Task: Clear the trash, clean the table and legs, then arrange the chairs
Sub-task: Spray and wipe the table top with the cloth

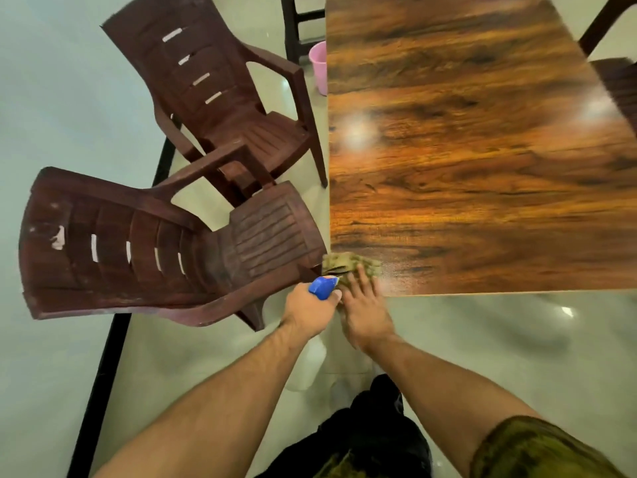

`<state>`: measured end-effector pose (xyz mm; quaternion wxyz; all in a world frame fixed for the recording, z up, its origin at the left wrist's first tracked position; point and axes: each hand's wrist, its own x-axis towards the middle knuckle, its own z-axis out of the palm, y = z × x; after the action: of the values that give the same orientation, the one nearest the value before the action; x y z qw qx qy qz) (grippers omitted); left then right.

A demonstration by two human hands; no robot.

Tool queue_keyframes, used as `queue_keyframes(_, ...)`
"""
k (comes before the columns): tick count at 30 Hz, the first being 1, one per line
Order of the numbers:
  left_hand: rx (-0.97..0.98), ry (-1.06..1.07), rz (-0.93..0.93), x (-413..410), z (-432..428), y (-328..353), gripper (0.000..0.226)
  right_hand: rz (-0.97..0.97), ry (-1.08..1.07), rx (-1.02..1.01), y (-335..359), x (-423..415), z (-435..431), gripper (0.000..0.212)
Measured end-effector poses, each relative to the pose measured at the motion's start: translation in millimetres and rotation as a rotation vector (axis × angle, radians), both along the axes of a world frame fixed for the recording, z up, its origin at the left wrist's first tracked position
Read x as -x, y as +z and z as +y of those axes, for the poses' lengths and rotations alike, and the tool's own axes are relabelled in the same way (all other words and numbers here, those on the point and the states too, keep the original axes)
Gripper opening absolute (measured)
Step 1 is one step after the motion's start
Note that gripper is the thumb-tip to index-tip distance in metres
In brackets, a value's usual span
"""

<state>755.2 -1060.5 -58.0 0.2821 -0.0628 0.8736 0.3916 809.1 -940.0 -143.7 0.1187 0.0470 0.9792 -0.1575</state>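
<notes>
Olive-green crumpled cloth lies at the near-left corner of the glossy wood-grain bench, pressed under the flat, spread right hand. Just left of that corner, the left hand wraps its grip around a blue-capped spray bottle.

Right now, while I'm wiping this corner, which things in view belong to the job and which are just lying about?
Part of the job:
- table
- green cloth under the right hand
- spray bottle in the left hand
- near chair and far chair, still to arrange

Just there:
- pink bucket on the floor beyond the table; its use can't be told
</notes>
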Motion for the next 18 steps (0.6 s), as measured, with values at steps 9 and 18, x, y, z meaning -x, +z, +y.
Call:
queue_keyframes(9,0.118,-0.096,-0.05,-26.5,-12.3,-17.5,0.02,0.076,0.485,-0.294,2.9,-46.7,90.4,0.054)
queue_keyframes(18,0.03,-0.266,-0.104,-63.7,50.0,-30.9,0.028,-0.022,-0.752,0.08,59.6,-169.6,183.0,0.074)
